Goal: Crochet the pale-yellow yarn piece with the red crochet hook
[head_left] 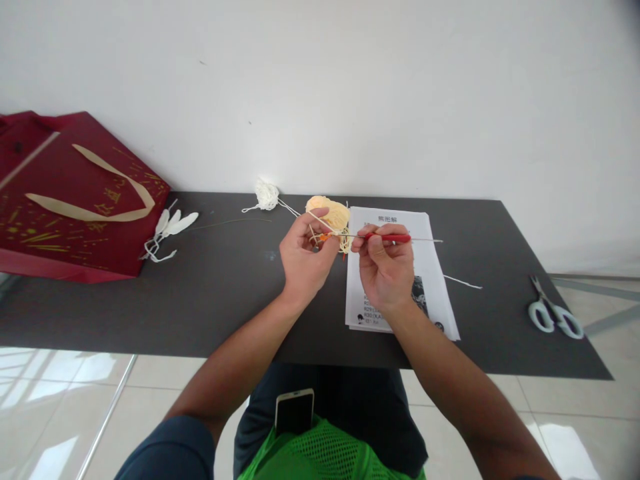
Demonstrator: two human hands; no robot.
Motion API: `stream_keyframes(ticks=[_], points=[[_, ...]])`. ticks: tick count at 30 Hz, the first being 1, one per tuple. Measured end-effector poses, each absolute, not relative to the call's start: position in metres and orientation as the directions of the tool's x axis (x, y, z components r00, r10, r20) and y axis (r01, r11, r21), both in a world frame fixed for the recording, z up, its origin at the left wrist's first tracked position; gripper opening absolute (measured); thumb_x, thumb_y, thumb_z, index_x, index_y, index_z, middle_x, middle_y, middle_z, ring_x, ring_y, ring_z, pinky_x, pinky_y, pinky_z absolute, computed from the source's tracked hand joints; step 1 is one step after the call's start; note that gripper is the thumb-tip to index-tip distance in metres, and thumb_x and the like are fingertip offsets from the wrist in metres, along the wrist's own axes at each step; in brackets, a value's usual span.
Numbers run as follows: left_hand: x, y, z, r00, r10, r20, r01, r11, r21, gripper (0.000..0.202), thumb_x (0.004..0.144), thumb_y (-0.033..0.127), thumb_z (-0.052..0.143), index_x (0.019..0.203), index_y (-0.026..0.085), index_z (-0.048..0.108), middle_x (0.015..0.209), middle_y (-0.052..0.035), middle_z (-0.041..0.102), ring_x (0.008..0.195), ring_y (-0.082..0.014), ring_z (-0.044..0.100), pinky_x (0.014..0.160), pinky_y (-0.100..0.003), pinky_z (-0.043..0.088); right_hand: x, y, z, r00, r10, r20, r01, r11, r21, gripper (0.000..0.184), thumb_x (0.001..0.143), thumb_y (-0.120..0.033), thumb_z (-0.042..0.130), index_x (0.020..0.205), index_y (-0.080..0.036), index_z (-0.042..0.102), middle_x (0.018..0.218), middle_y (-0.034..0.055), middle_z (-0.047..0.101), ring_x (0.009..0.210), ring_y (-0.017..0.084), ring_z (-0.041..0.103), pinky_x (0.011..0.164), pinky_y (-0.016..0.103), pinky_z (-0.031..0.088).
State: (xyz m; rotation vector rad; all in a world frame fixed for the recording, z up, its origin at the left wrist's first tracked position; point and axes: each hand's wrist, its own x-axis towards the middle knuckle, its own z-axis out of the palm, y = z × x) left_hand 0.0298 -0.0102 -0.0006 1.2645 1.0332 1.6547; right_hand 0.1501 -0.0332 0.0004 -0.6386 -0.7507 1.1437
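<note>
Some pale yarn is pinched narrowly in the left hand; the right hand grips a red-handled hook above printed sheets; a yellow yarn ball lies just beyond, on the table.

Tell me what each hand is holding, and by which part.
The right hand holds the hook by its red handle. The left hand pinches yarn near the hook's tip; exactly which part is too small to tell.
</note>
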Motion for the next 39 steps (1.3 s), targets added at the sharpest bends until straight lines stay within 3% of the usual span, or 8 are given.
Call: stream_keyframes(ticks=[7, 14, 25, 32, 39], points=[[0.029, -0.011, 0.0, -0.225, 0.905, 0.361, -0.071, -0.385, 0.92, 0.037, 0.077, 0.014, 0.071, 0.113, 0.021, 0.067, 0.08, 0.0033, 0.062, 0.07, -0.008, 0.06, 0.067, -0.02, 0.049, 0.147, -0.032, -0.005, 0.325, 0.869, 0.373, -0.436, 0.488, -0.756, 0.017, 0.084, -0.026, 0.079, 0.092, -0.027, 0.064, 0.09, -0.0033, 0.075, 0.071, 0.013, 0.071, 0.072, 0.033, 0.062], [0.03, -0.011, -0.001, -0.239, 0.899, 0.366, -0.028, -0.383, 0.923, 0.038, 0.077, 0.013, 0.071, 0.114, 0.021, 0.067, 0.079, 0.0032, 0.063, 0.068, -0.0082, 0.059, 0.065, -0.021, 0.049, 0.144, -0.033, -0.012, 0.343, 0.828, 0.443, -0.369, 0.553, -0.747, 0.017, 0.086, -0.018, 0.075, 0.096, -0.027, 0.065, 0.096, -0.0018, 0.077, 0.075, 0.014, 0.074, 0.073, 0.034, 0.064], [0.03, -0.013, 0.002, -0.313, 0.895, 0.319, 0.018, -0.331, 0.944, 0.032, 0.073, 0.013, 0.074, 0.104, 0.02, 0.068, 0.08, 0.0028, 0.066, 0.067, -0.0089, 0.062, 0.065, -0.021, 0.051, 0.139, -0.043, -0.017, 0.315, 0.689, 0.652, -0.042, 0.697, -0.716, 0.021, 0.09, -0.013, 0.069, 0.102, -0.031, 0.073, 0.102, 0.0002, 0.079, 0.084, 0.017, 0.078, 0.074, 0.037, 0.068], [0.03, -0.005, 0.004, -0.299, 0.937, 0.183, -0.212, -0.252, 0.944, 0.033, 0.069, 0.017, 0.082, 0.1, 0.019, 0.069, 0.072, 0.0049, 0.066, 0.061, -0.0075, 0.059, 0.064, -0.021, 0.049, 0.147, -0.043, -0.022, 0.184, 0.64, 0.746, 0.175, 0.726, -0.665, 0.039, 0.087, -0.004, 0.069, 0.11, -0.034, 0.078, 0.113, 0.0022, 0.08, 0.1, 0.021, 0.077, 0.088, 0.044, 0.066], [0.023, 0.0, 0.011, -0.021, 0.999, -0.038, -0.563, 0.02, 0.826, 0.041, 0.065, 0.016, 0.084, 0.103, 0.017, 0.072, 0.062, 0.0068, 0.059, 0.048, -0.0027, 0.043, 0.048, -0.019, 0.031, 0.151, -0.037, -0.024, 0.179, 0.642, 0.745, 0.197, 0.719, -0.667, 0.042, 0.084, -0.004, 0.073, 0.109, -0.037, 0.079, 0.112, 0.0005, 0.082, 0.098, 0.021, 0.077, 0.088, 0.045, 0.064]])
